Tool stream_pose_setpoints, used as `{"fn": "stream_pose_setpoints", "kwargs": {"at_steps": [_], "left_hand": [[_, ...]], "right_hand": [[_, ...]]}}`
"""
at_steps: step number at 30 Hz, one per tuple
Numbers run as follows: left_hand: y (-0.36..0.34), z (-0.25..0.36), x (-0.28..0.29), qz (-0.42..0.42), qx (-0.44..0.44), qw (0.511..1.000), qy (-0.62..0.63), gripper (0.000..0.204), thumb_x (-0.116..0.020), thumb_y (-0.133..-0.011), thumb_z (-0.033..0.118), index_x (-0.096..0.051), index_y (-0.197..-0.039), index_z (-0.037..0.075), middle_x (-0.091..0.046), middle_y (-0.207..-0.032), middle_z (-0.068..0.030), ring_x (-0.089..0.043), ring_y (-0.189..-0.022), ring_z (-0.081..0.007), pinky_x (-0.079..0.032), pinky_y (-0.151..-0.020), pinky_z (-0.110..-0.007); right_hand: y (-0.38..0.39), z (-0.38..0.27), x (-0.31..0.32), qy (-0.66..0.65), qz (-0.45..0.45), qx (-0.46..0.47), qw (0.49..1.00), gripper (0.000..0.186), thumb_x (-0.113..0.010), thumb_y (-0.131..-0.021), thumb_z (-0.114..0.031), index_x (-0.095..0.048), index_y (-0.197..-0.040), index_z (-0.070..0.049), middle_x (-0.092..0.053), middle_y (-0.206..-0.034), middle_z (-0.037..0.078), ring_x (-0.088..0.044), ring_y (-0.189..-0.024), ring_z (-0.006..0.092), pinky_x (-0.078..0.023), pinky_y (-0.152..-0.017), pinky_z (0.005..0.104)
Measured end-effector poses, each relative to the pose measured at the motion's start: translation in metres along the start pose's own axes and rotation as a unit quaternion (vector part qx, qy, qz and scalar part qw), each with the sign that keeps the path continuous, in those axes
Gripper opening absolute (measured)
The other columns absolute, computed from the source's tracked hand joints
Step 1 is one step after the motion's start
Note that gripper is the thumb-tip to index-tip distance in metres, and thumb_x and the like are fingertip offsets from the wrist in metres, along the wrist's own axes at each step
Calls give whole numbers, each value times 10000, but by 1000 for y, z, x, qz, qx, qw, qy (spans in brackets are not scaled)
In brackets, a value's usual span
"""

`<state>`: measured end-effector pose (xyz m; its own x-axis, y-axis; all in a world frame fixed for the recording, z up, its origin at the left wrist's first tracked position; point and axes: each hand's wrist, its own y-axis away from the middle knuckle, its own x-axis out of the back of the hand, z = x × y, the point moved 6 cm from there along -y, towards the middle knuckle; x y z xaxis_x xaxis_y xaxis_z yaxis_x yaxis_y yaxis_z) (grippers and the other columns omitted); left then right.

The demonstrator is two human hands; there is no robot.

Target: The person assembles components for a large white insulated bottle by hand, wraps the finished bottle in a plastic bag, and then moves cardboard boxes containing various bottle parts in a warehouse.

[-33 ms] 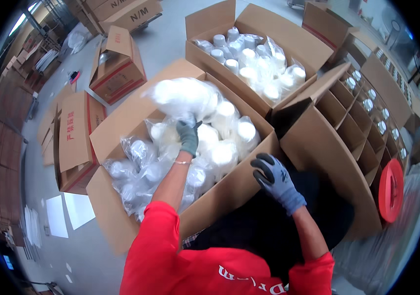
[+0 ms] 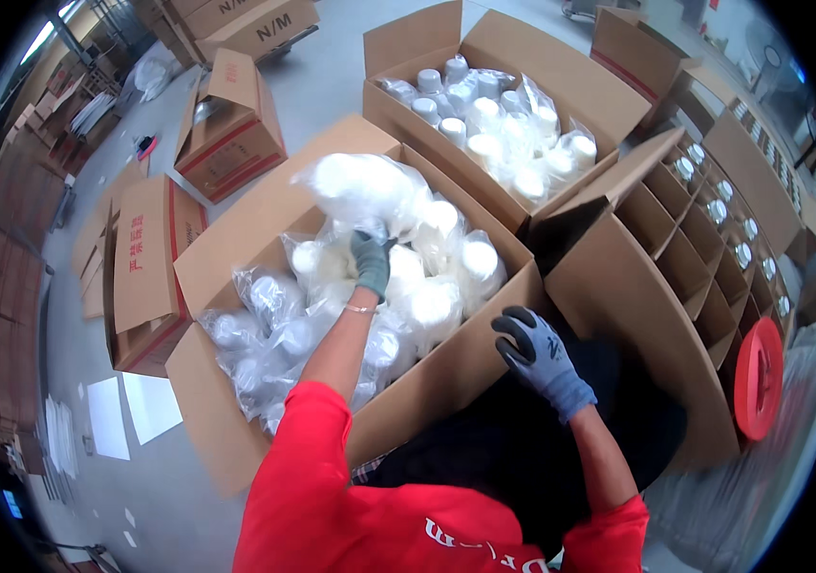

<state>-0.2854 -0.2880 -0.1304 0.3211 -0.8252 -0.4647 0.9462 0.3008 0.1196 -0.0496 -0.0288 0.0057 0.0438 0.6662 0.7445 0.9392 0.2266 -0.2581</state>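
Observation:
My left hand (image 2: 370,263), in a grey-green glove, is closed on the lower end of a white bottle in a clear plastic bag (image 2: 355,186). It holds this over an open cardboard box (image 2: 456,368) filled with more bagged white bottles (image 2: 432,301). The exact grip is partly hidden by the wrapping. My right hand (image 2: 537,358), gloved in blue-grey with dark fingertips, hovers by the box's near right edge. Its fingers are loosely bent and apart, with nothing visible between them.
Behind stands another open box (image 2: 561,81) of bagged white bottles. To the right is a box with cardboard dividers (image 2: 690,258) and several silver-capped bottles, with a red round plastic piece (image 2: 760,380) beside it. More cartons (image 2: 145,267) stand on the floor at left.
The bagged bottle and my left hand have shifted slightly to the right. My right hand is almost unmoved, a little lower.

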Motion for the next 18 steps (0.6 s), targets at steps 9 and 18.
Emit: {"fn": "stream_pose_setpoints", "kwargs": {"at_steps": [9,18], "left_hand": [[59,67,16,-136,-147,909,-365,342,-663,-875,150,-571,-1163,-10,-640,-994,-101,-597,-836,-195,-485,-756,-335],[298,233,397,369,-118,699,-600,476,-522,-927,294,-491,-1307,10,-564,-1271,-133,-567,-1124,-250,-470,-940,-358]], "right_hand": [[-45,110,-46,125,-142,-66,980,396,-645,-820,-381,-606,-1113,-117,-574,-1149,158,-561,-1045,370,-469,-868,483],[-137,96,-81,176,-34,18,984,604,-661,-779,-420,-487,-1294,-158,-478,-1271,144,-461,-1162,358,-408,-920,526]]}}
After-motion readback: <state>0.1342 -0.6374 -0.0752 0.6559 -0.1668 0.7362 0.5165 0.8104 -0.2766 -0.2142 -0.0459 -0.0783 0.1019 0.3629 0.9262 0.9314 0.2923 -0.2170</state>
